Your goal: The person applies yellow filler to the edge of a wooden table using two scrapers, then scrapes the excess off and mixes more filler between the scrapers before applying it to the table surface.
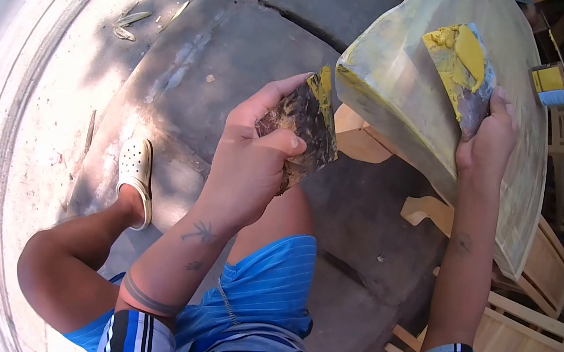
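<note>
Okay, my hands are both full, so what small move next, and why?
I'd probably bring the dark spreader in your left hand over to the loaded spreader in your right hand and scoop a little yellow paste. A thick lump sits there, while the dark one shows yellow mainly along one edge, and the pale furniture panel looks unevenly smeared.

My left scraper [313,136]: rough, crusted
Paste [471,57] on my right scraper [475,114]: smooth
Panel [509,152] at right: matt, smeared
My shorts [272,272]: cloth
</note>
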Available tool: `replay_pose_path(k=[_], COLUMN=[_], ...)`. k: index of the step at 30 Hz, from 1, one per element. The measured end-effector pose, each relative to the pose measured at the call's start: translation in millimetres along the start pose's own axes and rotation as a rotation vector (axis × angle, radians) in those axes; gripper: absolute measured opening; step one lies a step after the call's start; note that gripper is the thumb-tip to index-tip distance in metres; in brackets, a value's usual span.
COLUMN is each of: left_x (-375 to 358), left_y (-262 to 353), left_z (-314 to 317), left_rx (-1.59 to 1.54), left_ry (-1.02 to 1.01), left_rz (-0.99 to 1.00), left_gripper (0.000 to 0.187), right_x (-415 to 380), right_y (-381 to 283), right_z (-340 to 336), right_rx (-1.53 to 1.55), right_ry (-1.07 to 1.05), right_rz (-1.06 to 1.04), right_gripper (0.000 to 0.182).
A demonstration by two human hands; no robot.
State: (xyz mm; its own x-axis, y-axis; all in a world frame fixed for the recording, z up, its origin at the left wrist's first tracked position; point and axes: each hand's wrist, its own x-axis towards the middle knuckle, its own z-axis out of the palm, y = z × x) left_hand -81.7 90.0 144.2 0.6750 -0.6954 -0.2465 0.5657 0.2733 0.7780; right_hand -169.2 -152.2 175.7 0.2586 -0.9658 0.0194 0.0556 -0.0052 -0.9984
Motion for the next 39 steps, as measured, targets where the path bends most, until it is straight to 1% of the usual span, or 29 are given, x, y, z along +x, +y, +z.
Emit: replay_pose_path(k=[2, 3, 6, 10, 11, 14, 15, 18, 21, 24, 25, 28, 29, 31, 33, 34, 37, 39], left_x=[0.9, -3.7, -7.6, -5.0, -9.5, -15.5, -13.5, -7.7, -17.5, -24.0, -18.0, -18.8, -29.0, -35.9, -27.3, -20.6, -21.8, -29.3], left_y=[3.0, 8.9, 10.1, 0.6, -2.7, -3.8, -4.2, -6.0, -8.7, -2.2, -1.5, -15.1, -16.3, -14.4, -9.4, -10.9, -35.8, -46.7], left_z=[7.9, 15.2, 18.6, 19.5, 22.6, 20.1, 18.4, 26.2, 43.7, 49.1, 44.5, 53.5, 61.4, 67.6, 65.3, 64.2, 80.9, 103.8], left_rx=[0.167, 0.257, 0.173, 0.594, 0.639, 0.814, 0.963, 1.34, 1.425, 1.438, 1.438, 1.577, 1.516, 1.516, 1.528, 1.553, 1.604, 1.669], left_ry=[-0.031, 0.007, 0.045, 0.021, -0.004, -0.026, 0.032, 0.07, -0.146, -0.106, -0.023, -0.078, -0.218, -0.161, -0.087, -0.032, -0.115, -0.199], left_rz=[0.055, 0.168, 0.242, 0.288, 0.407, 0.514, 0.604, 0.673, 0.667, 0.601, 0.657, 0.708, 0.632, 0.672, 0.695, 0.694, 0.776, 0.807], left_gripper=[0.059, 0.056, 0.055, 0.055, 0.055, 0.059, 0.06, 0.063, 0.06, 0.069, 0.069, 0.069, 0.069, 0.067, 0.067, 0.067, 0.063, 0.06], right_x=[-0.1, 0.9, -1.2, -6.2, -5.2, 1.1, 2.3, 2.6, 1.3, 7.1, 4.5, 0.3, 3.2, -3.4, -1.2, -1.8, -19.5, -28.5], right_y=[2.0, 1.7, -0.5, -3.8, -3.6, 0.4, 1.7, 0.6, -0.2, 5.9, 2.1, -1.1, 2.7, -4.5, 2.0, 1.9, -22.7, -23.1], right_z=[1.2, 1.3, 1.5, 3.7, 4.0, 2.0, 1.2, 1.8, 2.5, -0.7, 0.0, 4.4, 4.3, 1.3, -6.1, -15.6, -55.7, -92.3], right_rx=[0.007, 0.009, 0.012, 0.039, 0.042, 0.054, 0.061, 0.083, 0.072, 0.004, 0.019, 0.071, 0.089, 0.075, 0.13, 0.156, 0.22, 0.237], right_ry=[0.022, 0.034, 0.012, -0.009, -0.001, 0.007, 0.006, 0.0, 0.021, 0.042, 0.037, 0.021, 0.023, 0.056, 0.129, 0.169, 0.268, 0.359], right_rz=[-0.008, -0.015, 0.022, 0.042, 0.048, 0.032, 0.022, 0.028, 0.053, 0.062, 0.069, 0.082, 0.072, 0.129, 0.064, 0.036, 0.093, 0.03], right_gripper=[0.023, 0.023, 0.023, 0.024, 0.024, 0.024, 0.024, 0.024, 0.023, 0.022, 0.023, 0.025, 0.025, 0.025, 0.024, 0.024, 0.023, 0.022])
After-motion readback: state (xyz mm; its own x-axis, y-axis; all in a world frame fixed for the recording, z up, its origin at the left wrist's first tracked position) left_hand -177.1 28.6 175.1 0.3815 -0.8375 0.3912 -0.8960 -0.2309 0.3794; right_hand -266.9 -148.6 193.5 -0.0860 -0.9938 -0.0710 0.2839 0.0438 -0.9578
